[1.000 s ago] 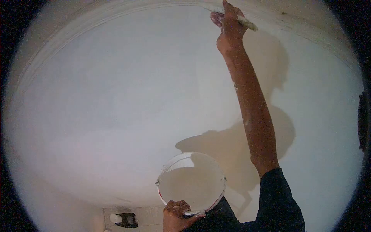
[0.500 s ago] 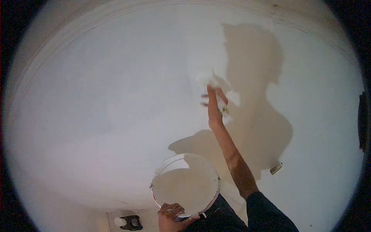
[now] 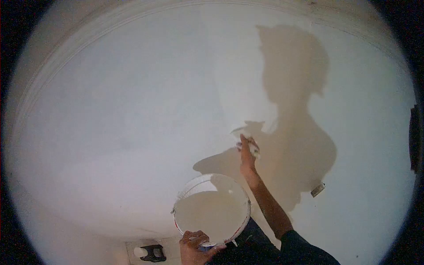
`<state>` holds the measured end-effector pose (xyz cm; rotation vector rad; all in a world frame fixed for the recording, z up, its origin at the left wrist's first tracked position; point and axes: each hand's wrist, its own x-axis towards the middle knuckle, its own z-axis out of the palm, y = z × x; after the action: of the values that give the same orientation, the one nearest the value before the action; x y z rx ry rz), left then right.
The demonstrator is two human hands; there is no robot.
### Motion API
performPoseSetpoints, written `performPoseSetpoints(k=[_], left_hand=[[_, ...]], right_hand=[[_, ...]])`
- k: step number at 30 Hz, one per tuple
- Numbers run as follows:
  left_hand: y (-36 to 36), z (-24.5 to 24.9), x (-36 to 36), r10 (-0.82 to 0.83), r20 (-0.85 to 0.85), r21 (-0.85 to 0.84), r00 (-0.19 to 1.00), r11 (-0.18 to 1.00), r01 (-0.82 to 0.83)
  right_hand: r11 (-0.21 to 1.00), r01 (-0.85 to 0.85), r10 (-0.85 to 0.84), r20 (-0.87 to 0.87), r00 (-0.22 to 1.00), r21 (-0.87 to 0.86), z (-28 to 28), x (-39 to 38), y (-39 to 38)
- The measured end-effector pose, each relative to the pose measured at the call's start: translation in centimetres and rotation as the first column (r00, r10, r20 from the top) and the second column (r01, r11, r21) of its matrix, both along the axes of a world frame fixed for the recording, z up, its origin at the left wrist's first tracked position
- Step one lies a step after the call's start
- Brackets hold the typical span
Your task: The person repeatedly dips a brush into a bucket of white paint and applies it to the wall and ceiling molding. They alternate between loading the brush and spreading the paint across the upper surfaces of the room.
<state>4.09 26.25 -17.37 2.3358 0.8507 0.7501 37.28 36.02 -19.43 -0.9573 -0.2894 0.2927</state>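
Note:
A white bucket [image 3: 243, 190] of pale paint tilts at the lower middle, close to my body. My left hand [image 3: 194, 240] is closed over its near rim, fingers hooked inside. In my right hand [image 3: 248, 152], reached out ahead, is a paintbrush [image 3: 241, 131]. Its pale, paint-covered head meets the wall [image 3: 145, 110] and blends into it, so its outline is hard to see. Part of the handle shows beside the palm. My arm's shadow lies on the wall around the brush.
A small wall box [image 3: 317, 190] sits low on the wall at right. On the floor lies a dark object [image 3: 154, 253] next to a white round thing [image 3: 140, 252]. Another dark object [image 3: 414, 139] stands at the far right edge. My head and shoulder cast a large shadow [image 3: 296, 88].
My right hand has come down the wall with the paintbrush, from well above the bucket to nearer its rim. The left hand and the bucket stay almost where they were.

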Motion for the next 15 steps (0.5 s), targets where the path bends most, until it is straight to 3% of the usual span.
performPoseSetpoints(k=[3, 8, 9, 10, 11, 13, 15], left_hand=[[0.0, 0.1, 0.0, -0.017, -0.052, 0.081, 0.999, 0.996, 0.021], [-0.3, -0.3, -0.2, -0.01, -0.047, 0.12, 0.999, 0.993, 0.016], [-0.7, -0.3, -0.2, 0.043, 0.023, -0.08, 0.999, 0.996, -0.041], [-0.9, -0.3, -0.3, 0.113, 0.08, -0.281, 0.99, 0.956, -0.086], [-0.8, -0.3, -0.2, 0.114, 0.078, -0.285, 0.99, 0.955, -0.088], [0.0, -0.1, -0.3, -0.038, -0.013, 0.023, 0.999, 0.999, 0.039], [0.4, -0.5, -0.5, -0.063, -0.033, 0.04, 0.997, 0.997, 0.065]], right_hand=[[0.991, -0.015, 0.009, 0.045, 0.999, 0.135, 6.9, 1.8, 2.7], [0.911, -0.097, -0.027, 0.294, 0.956, 0.402, 21.5, -0.6, 1.1], [0.887, -0.13, -0.052, 0.374, 0.926, 0.444, 23.0, -0.9, 0.5], [0.89, -0.126, -0.051, 0.37, 0.928, 0.438, 23.7, -1.2, 0.0], [0.897, -0.105, -0.088, 0.405, 0.91, 0.43, 24.3, -1.4, -0.3], [0.904, -0.079, -0.124, 0.435, 0.892, 0.42, 23.3, -0.9, -0.1], [0.942, -0.08, -0.058, 0.394, 0.917, 0.325, 19.0, 1.0, 1.5]])
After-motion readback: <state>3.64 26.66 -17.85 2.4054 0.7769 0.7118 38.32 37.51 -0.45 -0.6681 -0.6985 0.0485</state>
